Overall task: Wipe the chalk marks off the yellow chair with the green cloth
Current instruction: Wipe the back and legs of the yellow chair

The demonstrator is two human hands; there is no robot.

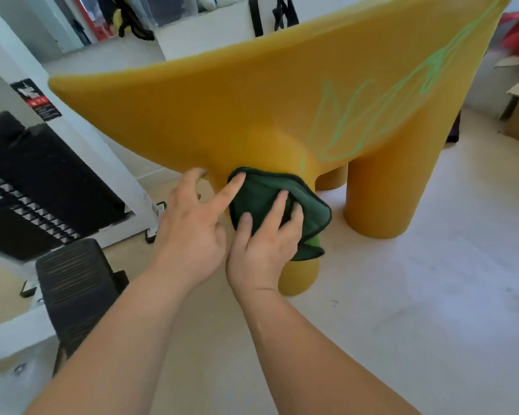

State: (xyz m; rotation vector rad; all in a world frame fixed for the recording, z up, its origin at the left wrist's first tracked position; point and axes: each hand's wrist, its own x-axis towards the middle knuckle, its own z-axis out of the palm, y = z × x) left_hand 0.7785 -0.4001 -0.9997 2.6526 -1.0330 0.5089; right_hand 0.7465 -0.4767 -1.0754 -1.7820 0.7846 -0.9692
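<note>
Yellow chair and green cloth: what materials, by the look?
The yellow chair looks like moulded plastic: one seamless shell with thick rounded legs and a matte-to-satin surface with only a soft sheen. The green cloth is a soft textile, possibly microfibre: it folds and drapes, with a darker stitched edge. The exact fibre cannot be told.

Single wide-angle head-worn view, forward and down, close over one end of the yellow chair (222,115).
</note>
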